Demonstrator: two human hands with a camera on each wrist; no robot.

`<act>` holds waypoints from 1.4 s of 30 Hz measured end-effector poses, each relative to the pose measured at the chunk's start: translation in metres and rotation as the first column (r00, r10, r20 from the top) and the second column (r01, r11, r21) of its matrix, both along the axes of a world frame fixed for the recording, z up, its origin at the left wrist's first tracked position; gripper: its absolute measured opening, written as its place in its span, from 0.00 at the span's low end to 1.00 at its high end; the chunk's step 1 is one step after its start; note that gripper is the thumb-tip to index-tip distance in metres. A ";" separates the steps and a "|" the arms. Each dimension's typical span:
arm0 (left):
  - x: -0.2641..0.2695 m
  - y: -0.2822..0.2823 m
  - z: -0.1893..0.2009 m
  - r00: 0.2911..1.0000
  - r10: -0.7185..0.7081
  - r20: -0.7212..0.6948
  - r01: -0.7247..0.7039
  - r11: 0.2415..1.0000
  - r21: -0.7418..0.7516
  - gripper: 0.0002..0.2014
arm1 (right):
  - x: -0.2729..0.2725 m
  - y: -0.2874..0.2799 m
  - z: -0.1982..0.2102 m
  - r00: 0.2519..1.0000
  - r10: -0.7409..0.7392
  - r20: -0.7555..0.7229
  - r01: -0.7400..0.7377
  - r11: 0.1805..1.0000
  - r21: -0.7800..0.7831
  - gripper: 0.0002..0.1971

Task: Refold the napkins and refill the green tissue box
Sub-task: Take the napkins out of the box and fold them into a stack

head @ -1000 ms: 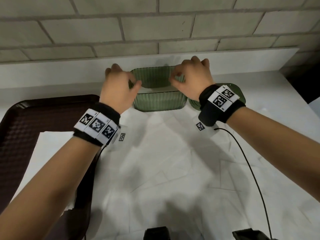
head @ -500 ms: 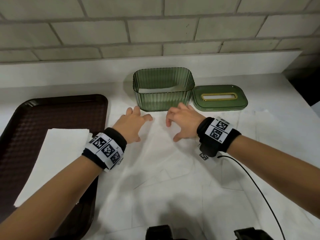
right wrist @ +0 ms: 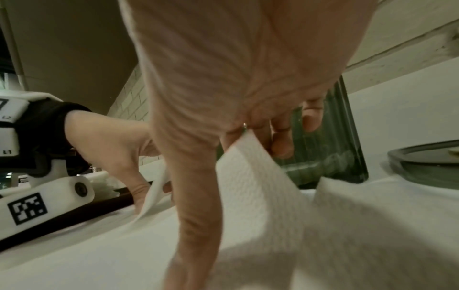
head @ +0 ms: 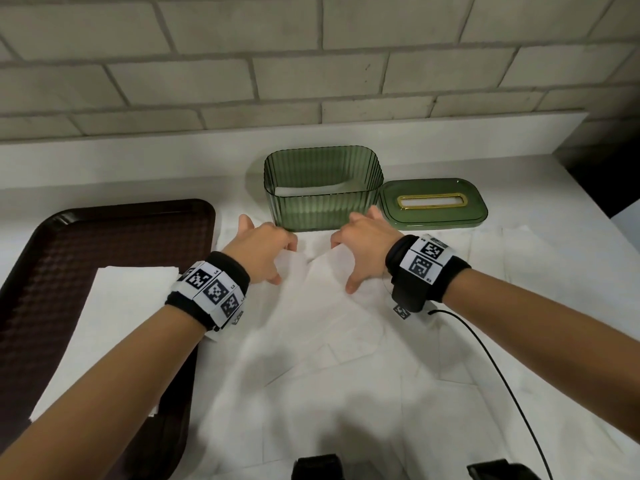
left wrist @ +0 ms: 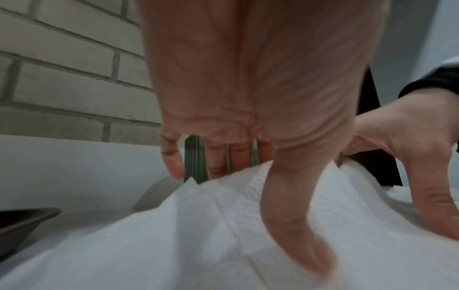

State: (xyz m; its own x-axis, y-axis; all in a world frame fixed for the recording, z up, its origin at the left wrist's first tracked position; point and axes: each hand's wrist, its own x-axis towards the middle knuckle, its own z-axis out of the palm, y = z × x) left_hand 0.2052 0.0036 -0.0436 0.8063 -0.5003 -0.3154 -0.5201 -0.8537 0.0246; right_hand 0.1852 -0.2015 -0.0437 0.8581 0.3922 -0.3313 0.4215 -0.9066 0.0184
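Observation:
The green ribbed tissue box [head: 323, 206] stands open at the back of the counter, with white paper low inside. Its green lid [head: 433, 216] with a gold slot lies flat to its right. Several unfolded white napkins cover the counter in front. My left hand [head: 268, 247] and right hand [head: 362, 242] sit side by side just before the box. Each pinches the far edge of the top napkin [head: 311, 271], which is raised off the counter. In the left wrist view the fingers [left wrist: 218, 157] curl behind the napkin [left wrist: 223, 215] with the thumb on it. The right wrist view shows the napkin [right wrist: 253, 186] lifted up against the fingers.
A dark brown tray [head: 104, 230] lies at the left with a stack of folded white napkins [head: 114, 323] on it. A black cable [head: 502, 375] runs from my right wrist across the napkins. A white ledge and a brick wall stand behind the box.
Both hands came back from the box's rim down to the counter in front of it. They have since curled onto the top napkin's far edge and raised it.

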 end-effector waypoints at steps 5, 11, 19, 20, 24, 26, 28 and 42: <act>0.000 0.015 0.022 0.990 0.114 0.086 -0.087 0.959 -0.269 0.17 | -0.006 -0.017 0.012 0.987 -0.104 -0.125 0.134 0.955 0.264 0.10; 0.006 0.040 0.074 0.937 0.330 0.113 -0.188 0.750 -0.634 0.13 | 0.015 -0.031 0.061 0.966 -0.184 -0.184 0.260 0.715 0.649 0.07; 0.033 0.078 0.102 0.696 0.712 0.094 -0.291 0.399 -0.870 0.17 | 0.099 -0.047 0.065 0.777 -0.571 -0.266 0.411 0.139 0.901 0.11; 0.035 0.081 0.100 0.688 0.721 0.081 -0.291 0.376 -0.880 0.16 | 0.106 -0.048 0.059 0.760 -0.588 -0.277 0.412 0.107 0.905 0.12; 0.037 0.086 0.084 0.706 0.706 0.046 -0.283 0.342 -0.896 0.06 | 0.111 -0.047 0.044 0.732 -0.565 -0.381 0.427 -0.055 0.903 0.13; 0.034 0.084 0.074 0.742 0.669 -0.056 -0.312 0.270 -0.911 0.09 | 0.105 -0.047 0.042 0.731 -0.544 -0.412 0.431 -0.100 0.897 0.14; 0.031 0.081 0.064 0.755 0.637 -0.154 -0.363 0.211 -0.908 0.12 | 0.098 -0.052 0.042 0.742 -0.547 -0.387 0.406 -0.093 0.909 0.14; 0.075 0.005 0.050 0.664 0.709 -0.235 -0.438 0.114 -0.892 0.15 | -0.019 -0.125 0.075 0.835 -0.418 -0.358 0.424 0.074 0.903 0.12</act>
State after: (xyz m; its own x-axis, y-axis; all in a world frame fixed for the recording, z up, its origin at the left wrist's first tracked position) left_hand 0.2805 0.0084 0.0062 0.9458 0.2956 0.1346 0.0134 -0.4495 0.8932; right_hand 0.1664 -0.3268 0.0312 0.9990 -0.0300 -0.0318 -0.0385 -0.2598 -0.9649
